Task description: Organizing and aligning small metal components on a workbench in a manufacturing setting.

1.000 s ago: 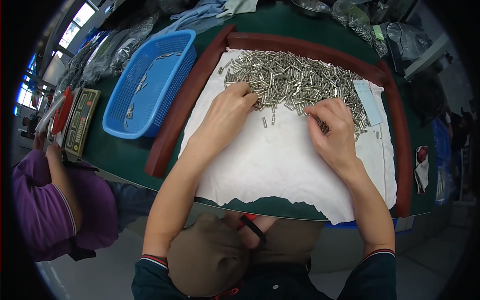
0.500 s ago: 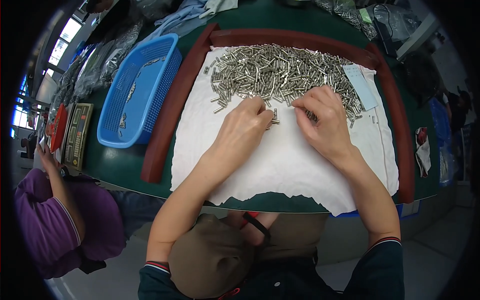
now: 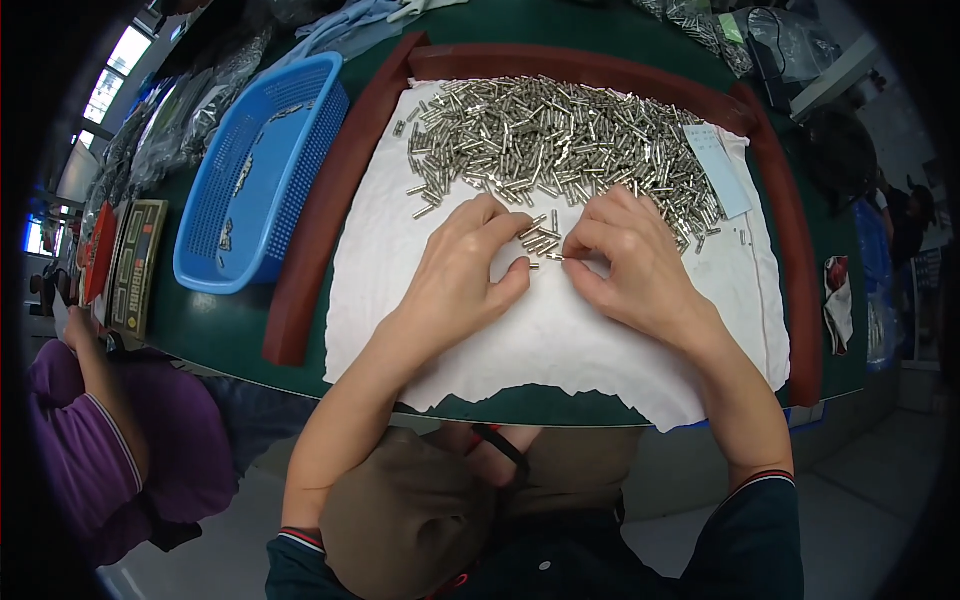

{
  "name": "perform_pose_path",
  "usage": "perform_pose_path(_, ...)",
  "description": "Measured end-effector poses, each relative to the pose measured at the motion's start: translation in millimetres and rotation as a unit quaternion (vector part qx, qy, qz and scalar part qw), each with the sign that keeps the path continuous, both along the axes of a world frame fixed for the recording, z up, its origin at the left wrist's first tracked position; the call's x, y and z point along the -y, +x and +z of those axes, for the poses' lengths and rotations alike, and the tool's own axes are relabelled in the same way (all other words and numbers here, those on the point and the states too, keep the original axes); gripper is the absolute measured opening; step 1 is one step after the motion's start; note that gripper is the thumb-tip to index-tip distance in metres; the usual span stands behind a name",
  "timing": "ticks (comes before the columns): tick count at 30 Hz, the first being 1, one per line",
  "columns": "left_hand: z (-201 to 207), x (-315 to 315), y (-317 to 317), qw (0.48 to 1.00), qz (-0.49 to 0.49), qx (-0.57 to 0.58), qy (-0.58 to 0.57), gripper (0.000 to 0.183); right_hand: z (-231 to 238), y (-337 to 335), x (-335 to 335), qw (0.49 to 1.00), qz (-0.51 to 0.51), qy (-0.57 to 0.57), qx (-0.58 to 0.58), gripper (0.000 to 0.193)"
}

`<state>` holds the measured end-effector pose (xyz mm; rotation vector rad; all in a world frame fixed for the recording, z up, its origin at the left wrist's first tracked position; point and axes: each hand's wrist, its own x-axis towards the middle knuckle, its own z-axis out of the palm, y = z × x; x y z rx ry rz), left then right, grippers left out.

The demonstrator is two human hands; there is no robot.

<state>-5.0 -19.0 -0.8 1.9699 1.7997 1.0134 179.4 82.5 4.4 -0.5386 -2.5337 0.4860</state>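
Observation:
A heap of small silvery metal pins (image 3: 540, 125) covers the far half of a white cloth (image 3: 570, 335). Just in front of the heap, a few loose pins (image 3: 541, 238) lie between my two hands. My left hand (image 3: 450, 270) is beside them with its thumb and index finger apart; one pin end shows by the thumb tip. On the other side, my right hand (image 3: 640, 262) has its thumb and index finger closed together, with a short metal pin (image 3: 555, 257) at their tips. Its remaining fingers curl near the heap's edge and are partly hidden.
A red-brown wooden frame (image 3: 590, 68) borders the cloth on three sides. A blue plastic basket (image 3: 330, 115) with some pins inside stands left of it. A pale blue paper slip (image 3: 717, 170) rests at the heap's right. A person in purple (image 3: 180, 440) sits at the left.
Both hands have come slightly nearer me. My left thumb and index finger have spread apart, uncovering the loose pins. My right fingertips have moved left to these pins.

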Motion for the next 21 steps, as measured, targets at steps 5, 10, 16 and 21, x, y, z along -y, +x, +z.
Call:
perform_pose_path(5, -2.4, -1.3, 1.0, 1.000, -0.008, 0.008, -0.002, 0.037, -9.7, -6.2, 3.6, 0.999, 0.009, -0.016, -0.035, 0.015)
perform_pose_path(10, -5.4, -2.5, 0.3, 1.000, -0.015, 0.014, -0.004, 0.039, -10.3, -6.1, 6.0, 0.999, 0.000, -0.022, -0.027, 0.021)
perform_pose_path(16, -1.4, -3.5, -0.9, 0.999, -0.026, 0.030, -0.029, 0.037, -8.2, -3.3, 3.3, 0.999, 0.013, -0.043, -0.020, 0.019)
perform_pose_path(21, -1.1, -2.8, -5.1, 0.998, -0.047, 0.015, -0.046, 0.037, -2.0, -0.2, 3.7, 0.999, -0.007, -0.039, 0.004, 0.014)
